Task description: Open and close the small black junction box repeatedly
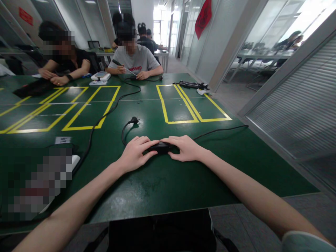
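Observation:
A black power adapter [162,148] lies near the front of the green table, between my two hands. My left hand [135,152] grips its left end, thumb on the near side and fingers over the far side. Around its right end my right hand [185,148] closes in the same way. From the left end a short cord leads to a black plug [134,120] with its prongs pointing right. A thin cable [220,130] runs from the right end towards the table's right edge.
Yellow tape rectangles [181,122] mark the green table [147,192]. A thick black cable [91,134] crosses the left side, beside a blurred white-edged object [75,161]. A folded black stand [190,85] lies at the far right. Across the table, two people sit working with their hands.

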The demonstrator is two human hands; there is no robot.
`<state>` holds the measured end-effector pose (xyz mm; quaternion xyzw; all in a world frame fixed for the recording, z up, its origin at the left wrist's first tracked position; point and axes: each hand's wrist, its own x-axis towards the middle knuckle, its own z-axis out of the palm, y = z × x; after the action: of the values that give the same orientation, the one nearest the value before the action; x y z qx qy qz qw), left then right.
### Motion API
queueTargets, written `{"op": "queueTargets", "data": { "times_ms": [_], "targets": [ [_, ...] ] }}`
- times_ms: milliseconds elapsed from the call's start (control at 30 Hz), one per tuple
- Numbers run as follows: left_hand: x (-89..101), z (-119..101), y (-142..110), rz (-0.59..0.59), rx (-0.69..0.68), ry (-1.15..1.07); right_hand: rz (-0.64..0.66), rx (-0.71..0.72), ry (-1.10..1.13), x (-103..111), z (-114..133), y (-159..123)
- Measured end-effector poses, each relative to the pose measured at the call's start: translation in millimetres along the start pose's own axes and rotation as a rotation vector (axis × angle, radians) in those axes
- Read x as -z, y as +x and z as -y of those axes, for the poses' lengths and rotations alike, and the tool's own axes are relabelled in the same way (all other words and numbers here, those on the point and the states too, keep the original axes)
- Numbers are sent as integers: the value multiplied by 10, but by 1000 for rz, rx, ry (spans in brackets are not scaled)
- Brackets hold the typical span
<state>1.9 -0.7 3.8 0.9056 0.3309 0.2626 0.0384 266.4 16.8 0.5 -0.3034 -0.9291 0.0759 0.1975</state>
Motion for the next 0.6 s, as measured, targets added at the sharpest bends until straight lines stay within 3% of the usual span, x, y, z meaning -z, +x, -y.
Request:
{"op": "queueTargets", "data": {
  "times_ms": [100, 233, 367, 600],
  "targets": [
    [-28, 28, -4, -4, -17, 41, 8, -52, 101, 6, -5, -2],
    [-54, 1, 3, 28, 8, 55, 18, -43, 62, -5, 24, 0],
    [-60, -31, 15, 55, 17, 6, -42, 29, 10, -8, 65, 0],
    [-50, -60, 20, 41, 6, -18, -136, 28, 8, -54, 105, 8]
  ]
}}
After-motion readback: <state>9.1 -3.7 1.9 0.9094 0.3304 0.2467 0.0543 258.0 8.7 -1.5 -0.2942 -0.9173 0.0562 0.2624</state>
